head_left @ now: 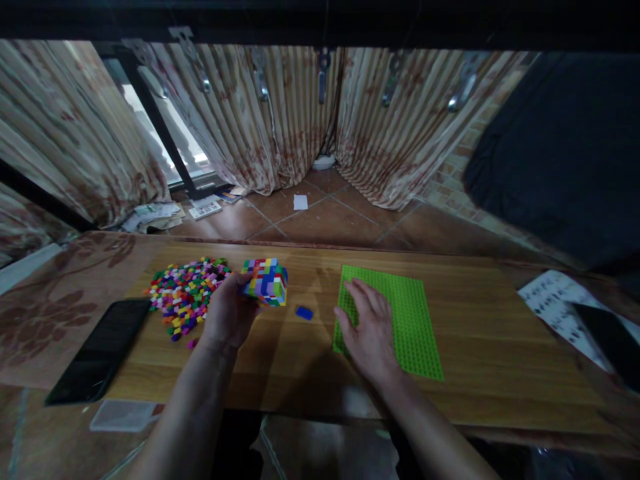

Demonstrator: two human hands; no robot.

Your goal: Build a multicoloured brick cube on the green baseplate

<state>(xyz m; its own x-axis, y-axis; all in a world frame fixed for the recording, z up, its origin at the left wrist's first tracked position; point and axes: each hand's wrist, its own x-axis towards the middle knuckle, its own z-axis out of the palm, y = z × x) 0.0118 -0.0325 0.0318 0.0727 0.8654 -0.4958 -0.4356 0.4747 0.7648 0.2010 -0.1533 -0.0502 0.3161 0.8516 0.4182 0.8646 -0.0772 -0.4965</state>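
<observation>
My left hand [229, 312] is closed round a multicoloured block of joined bricks [266, 280], holding it just above the wooden table [480, 320]. My right hand [367, 320] lies flat with fingers spread on the left part of a green studded baseplate [410, 320]. A single blue brick [303, 312] lies on the table between the two hands. A heap of loose coloured bricks [185, 293] sits just left of my left hand.
A black phone [100, 350] lies at the table's left end, with a clear plastic lid [123, 415] by the near edge. Printed paper [560, 303] and a dark object [610, 340] lie at the right. Beyond are a tiled floor and curtains.
</observation>
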